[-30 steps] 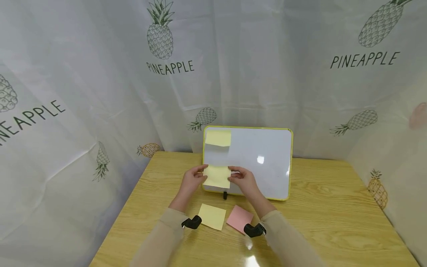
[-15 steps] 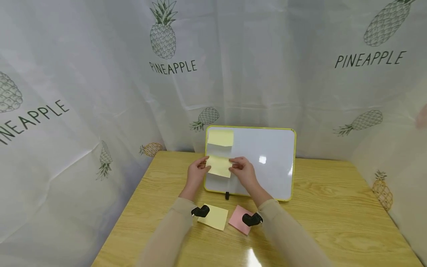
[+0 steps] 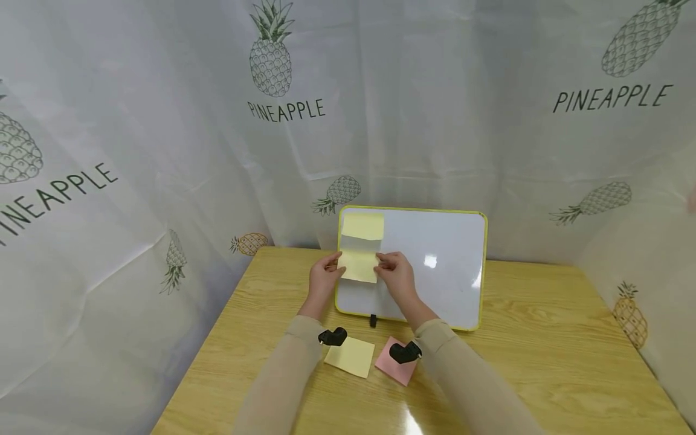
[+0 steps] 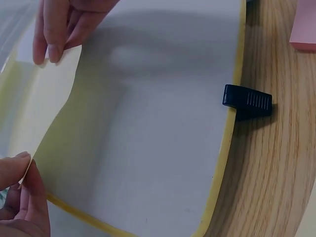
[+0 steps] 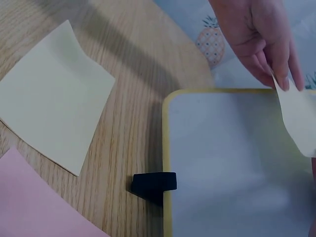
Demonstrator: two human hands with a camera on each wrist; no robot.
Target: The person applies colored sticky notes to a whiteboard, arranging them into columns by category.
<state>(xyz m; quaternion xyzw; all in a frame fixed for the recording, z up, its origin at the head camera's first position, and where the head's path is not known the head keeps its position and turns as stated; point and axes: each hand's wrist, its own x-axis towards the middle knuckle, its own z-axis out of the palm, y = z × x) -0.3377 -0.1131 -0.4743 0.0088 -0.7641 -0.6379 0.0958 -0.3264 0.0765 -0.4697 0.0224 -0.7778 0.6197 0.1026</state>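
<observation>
A yellow sticky note (image 3: 359,266) is held by its two side edges in front of the whiteboard (image 3: 429,290). My left hand (image 3: 322,281) pinches its left edge and my right hand (image 3: 398,278) its right edge. Higher up, another yellow note (image 3: 362,226) is on the board's upper left corner. In the left wrist view, the held note (image 4: 49,98) bends between both hands, its lower edge standing off the board surface.
On the wooden table (image 3: 544,338), a yellow pad (image 3: 352,357) and a pink pad (image 3: 396,362) lie before the board, partly under the wrist cameras. A black clip (image 3: 373,321) sits at the board's bottom edge. A pineapple-print curtain (image 3: 424,109) hangs behind.
Both hands have carried the held note up the whiteboard, from near its bottom edge to just under the upper note. The pads have stayed in place.
</observation>
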